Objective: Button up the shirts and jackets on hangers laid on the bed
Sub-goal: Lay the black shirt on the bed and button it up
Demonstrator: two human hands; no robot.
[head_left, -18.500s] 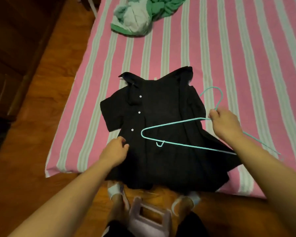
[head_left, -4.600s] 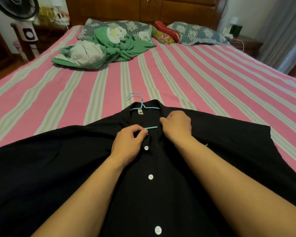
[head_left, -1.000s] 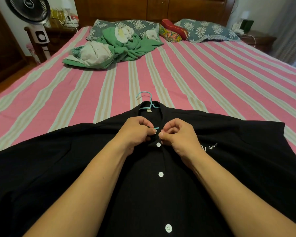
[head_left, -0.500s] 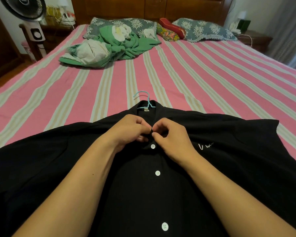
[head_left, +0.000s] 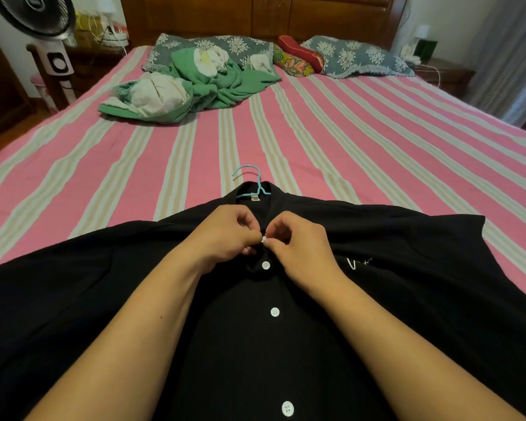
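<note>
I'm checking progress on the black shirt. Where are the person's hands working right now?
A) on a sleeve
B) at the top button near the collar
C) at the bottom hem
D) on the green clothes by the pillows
B: the left hand and right hand pinch the top button just below the collar, on the black shirt, above the fastened buttons.

Shirt [head_left: 286,344] lies on bed [head_left: 362,153], crumpled clothes [head_left: 195,83] behind it

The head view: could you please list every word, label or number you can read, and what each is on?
White script on the black shirt chest: starts like "V", the rest hidden by a fold.
Small tag at the collar: too small to read.
Badge on the fan: blurred, unreadable.
</note>
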